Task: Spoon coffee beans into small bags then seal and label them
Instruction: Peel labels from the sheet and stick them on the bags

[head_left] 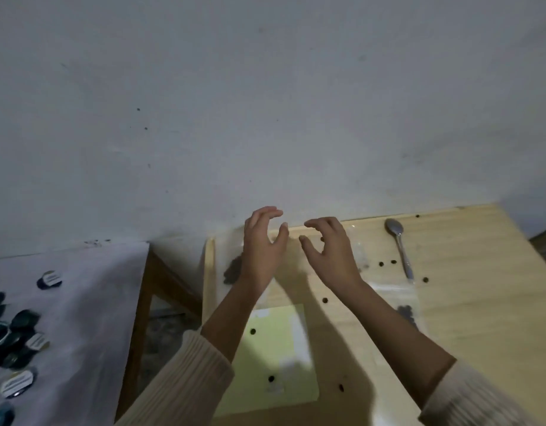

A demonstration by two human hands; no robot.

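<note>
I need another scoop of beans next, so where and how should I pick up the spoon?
Grip the spoon by its slim handle near the end closest to you, coming from above with the right hand. It lies flat, bowl toward the wall, with bare table around the handle.

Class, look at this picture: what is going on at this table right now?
A person in cream ribbed sleeves holds both bare hands, left hand and right hand, open and curled above the light wooden table, gripping nothing. A metal spoon lies untouched to the right. Clear plastic bags with dark coffee beans lie flat, loose beans are scattered about, and a pale yellow label sheet lies nearer the person.
</note>
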